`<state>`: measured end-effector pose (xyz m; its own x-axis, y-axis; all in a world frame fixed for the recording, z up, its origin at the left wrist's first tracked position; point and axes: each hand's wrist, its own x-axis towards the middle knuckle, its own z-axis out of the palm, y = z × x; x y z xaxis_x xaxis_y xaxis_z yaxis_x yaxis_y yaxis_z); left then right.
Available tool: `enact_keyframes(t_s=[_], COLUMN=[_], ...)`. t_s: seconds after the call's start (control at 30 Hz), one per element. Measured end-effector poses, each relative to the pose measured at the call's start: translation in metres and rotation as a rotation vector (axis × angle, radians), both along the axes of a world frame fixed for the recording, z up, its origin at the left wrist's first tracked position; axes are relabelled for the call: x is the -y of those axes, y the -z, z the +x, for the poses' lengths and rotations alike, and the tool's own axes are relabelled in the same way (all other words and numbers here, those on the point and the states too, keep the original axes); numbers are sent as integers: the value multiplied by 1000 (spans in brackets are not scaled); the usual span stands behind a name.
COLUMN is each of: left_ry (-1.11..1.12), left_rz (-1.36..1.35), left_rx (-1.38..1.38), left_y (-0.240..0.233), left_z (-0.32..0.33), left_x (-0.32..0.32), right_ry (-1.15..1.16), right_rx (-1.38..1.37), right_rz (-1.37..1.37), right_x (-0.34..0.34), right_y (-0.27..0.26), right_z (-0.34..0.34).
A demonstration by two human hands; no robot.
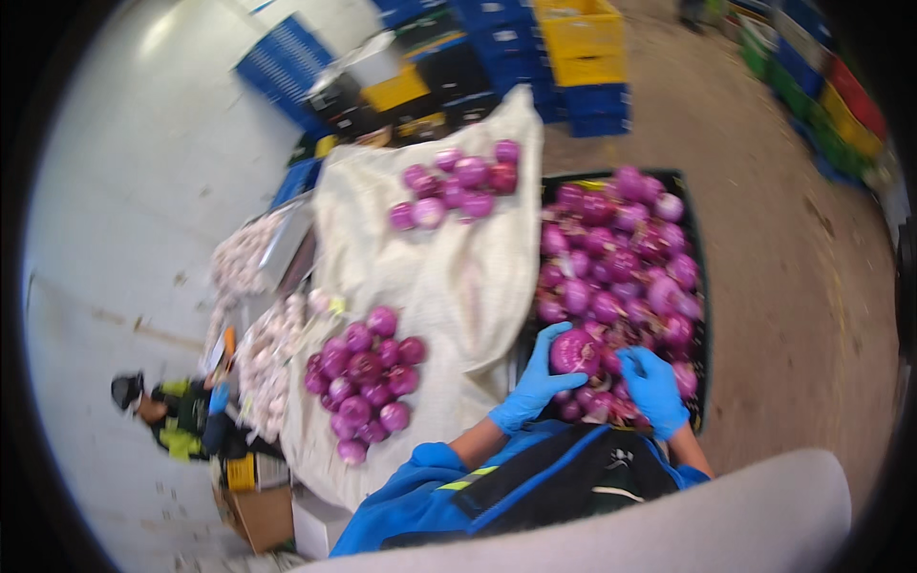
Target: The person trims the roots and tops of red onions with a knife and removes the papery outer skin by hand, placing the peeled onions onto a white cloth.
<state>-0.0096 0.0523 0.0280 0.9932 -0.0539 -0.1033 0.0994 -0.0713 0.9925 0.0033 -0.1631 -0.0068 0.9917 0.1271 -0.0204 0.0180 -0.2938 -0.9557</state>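
Note:
My left hand [534,390], in a blue glove, grips a large red onion [575,352] between thumb and fingers. Close to its right, my right hand [653,392], gloved alike, has its fingers bent; whether it pinches anything is hidden. Both hands are above a dark crate [706,329] heaped with red onions [620,243], some with loose dry skin. To the left, a pale woven cloth [430,286] covers a table. On it lie a near group of red onions [365,372] and a smaller far group [455,185].
Garlic bulbs [269,365] are heaped beyond the cloth's left edge. A co-worker [179,419] in a cap and blue gloves is behind them. Yellow crates [582,43] and blue crates [598,111] stand stacked at the far end. Coloured crates [849,114] line the right.

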Motion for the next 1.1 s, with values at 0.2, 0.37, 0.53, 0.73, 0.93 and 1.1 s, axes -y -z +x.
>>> enact_keyframes(t_s=[0.2, 0.37, 0.53, 0.73, 0.93, 1.1], left_ry=[-556, -999, -1175, -985, -579, -353], left_rz=[34, 824, 1133, 893, 1592, 1307], left_rx=[34, 232, -36, -247, -1010, 645], left_y=[8, 5, -5, 42, -15, 0], left_z=[-4, -43, -79, -104, -24, 67], left_x=[-149, -329, -446, -584, -474, -310], right_ry=[-58, -35, -13, -129, 30, 59], right_rx=[-354, -496, -514, -313, -378, -394], right_rz=[139, 212, 180, -10, 16, 85], right_x=[16, 21, 28, 27, 41, 41], right_y=[9, 20, 28, 28, 28, 39], right_z=[-18, -28, -32, -27, -48, -59])
